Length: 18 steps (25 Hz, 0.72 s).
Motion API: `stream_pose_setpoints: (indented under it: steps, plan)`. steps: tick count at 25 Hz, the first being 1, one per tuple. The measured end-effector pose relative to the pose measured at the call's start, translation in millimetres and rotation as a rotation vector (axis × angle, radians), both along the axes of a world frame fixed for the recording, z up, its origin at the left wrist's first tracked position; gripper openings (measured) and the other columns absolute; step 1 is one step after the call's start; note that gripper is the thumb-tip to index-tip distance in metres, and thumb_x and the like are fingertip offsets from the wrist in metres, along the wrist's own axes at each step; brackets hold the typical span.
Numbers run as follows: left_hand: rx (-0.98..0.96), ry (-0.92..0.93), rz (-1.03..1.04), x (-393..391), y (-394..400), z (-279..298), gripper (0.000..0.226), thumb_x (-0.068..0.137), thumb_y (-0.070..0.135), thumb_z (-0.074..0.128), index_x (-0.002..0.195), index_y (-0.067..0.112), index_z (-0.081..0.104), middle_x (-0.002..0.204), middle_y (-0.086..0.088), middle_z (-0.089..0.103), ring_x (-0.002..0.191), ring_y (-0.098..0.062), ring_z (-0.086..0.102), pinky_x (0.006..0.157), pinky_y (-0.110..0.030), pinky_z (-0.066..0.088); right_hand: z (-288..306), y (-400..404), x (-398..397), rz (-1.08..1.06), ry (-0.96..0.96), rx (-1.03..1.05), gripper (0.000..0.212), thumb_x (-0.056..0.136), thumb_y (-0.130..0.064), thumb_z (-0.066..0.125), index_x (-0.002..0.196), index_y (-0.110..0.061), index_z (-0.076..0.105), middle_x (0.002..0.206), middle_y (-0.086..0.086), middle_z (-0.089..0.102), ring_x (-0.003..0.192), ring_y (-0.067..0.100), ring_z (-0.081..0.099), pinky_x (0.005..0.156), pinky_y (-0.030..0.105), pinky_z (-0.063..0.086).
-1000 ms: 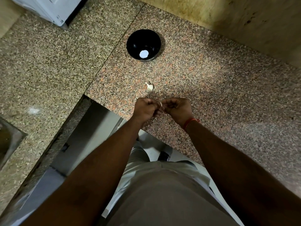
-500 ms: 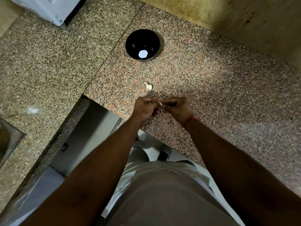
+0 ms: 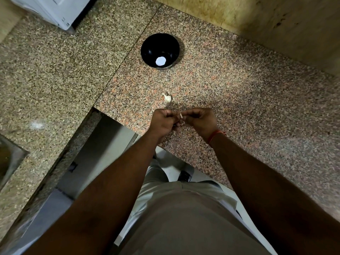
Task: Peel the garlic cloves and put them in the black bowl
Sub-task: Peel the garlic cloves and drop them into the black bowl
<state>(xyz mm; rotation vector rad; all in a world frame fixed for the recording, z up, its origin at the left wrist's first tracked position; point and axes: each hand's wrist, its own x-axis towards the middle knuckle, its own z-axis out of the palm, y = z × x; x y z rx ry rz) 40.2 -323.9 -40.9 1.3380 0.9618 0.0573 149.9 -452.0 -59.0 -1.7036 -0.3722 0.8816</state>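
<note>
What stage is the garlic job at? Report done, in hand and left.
Done: nothing obvious; the black bowl shows only a white spot, maybe glare. In hand: left hand and right hand pinch a clove. Left: another clove on the counter.

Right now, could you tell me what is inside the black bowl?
Inside the black bowl only a round white patch shows on its floor, perhaps a light's reflection; no garlic clove is visible. The near inner wall is hidden by the rim.
</note>
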Motion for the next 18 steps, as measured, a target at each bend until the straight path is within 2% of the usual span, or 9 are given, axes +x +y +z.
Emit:
stream_pose_setpoints:
  steps: [2, 5, 9, 14, 18]
  plan:
    - [0.006, -0.021, 0.007, 0, 0, 1, 0.009, 0.094, -0.001, 0.069, 0.096, -0.009, 0.072, 0.071, -0.013, 0.072, 0.052, -0.018, 0.063, 0.05, -0.03, 0.057, 2, 0, 0, -0.004, 0.06, 0.041, 0.02, 0.088, 0.002, 0.074, 0.106, -0.004, 0.077, 0.097, 0.012, 0.078, 0.087, 0.025, 0.077, 0.077, 0.042, 0.064]
    - [-0.001, -0.02, 0.05, 0, 2, 3, 0.013, 0.093, -0.002, 0.07, 0.099, -0.014, 0.069, 0.074, -0.018, 0.07, 0.05, -0.016, 0.062, 0.048, -0.03, 0.057, 7, 1, 0, -0.016, 0.141, 0.073, 0.024, 0.089, 0.004, 0.072, 0.114, 0.002, 0.073, 0.103, 0.019, 0.076, 0.088, 0.024, 0.075, 0.075, 0.037, 0.063]
    - [0.001, 0.0, 0.059, -1, 2, 6, 0.019, 0.094, -0.002, 0.069, 0.101, -0.019, 0.066, 0.071, -0.02, 0.067, 0.047, -0.017, 0.06, 0.044, -0.028, 0.054, 10, 3, -2, -0.022, 0.166, 0.09, 0.022, 0.088, 0.004, 0.073, 0.11, 0.004, 0.072, 0.103, 0.02, 0.076, 0.085, 0.023, 0.074, 0.074, 0.037, 0.063]
    - [0.008, -0.041, 0.016, -5, 5, 12, 0.011, 0.094, -0.004, 0.067, 0.096, -0.015, 0.069, 0.071, -0.02, 0.068, 0.049, -0.018, 0.062, 0.047, -0.03, 0.057, 13, 4, -3, -0.037, 0.244, 0.107, 0.023, 0.087, 0.003, 0.075, 0.109, 0.004, 0.072, 0.1, 0.02, 0.076, 0.085, 0.027, 0.074, 0.076, 0.041, 0.063]
    - [0.075, -0.057, -0.012, -8, 8, 13, 0.006, 0.09, -0.005, 0.072, 0.087, -0.002, 0.075, 0.066, -0.014, 0.071, 0.051, -0.023, 0.062, 0.05, -0.035, 0.06, 18, 7, -2, -0.042, 0.287, 0.111, 0.016, 0.086, 0.004, 0.075, 0.102, 0.0, 0.074, 0.095, 0.016, 0.076, 0.083, 0.028, 0.073, 0.073, 0.04, 0.063]
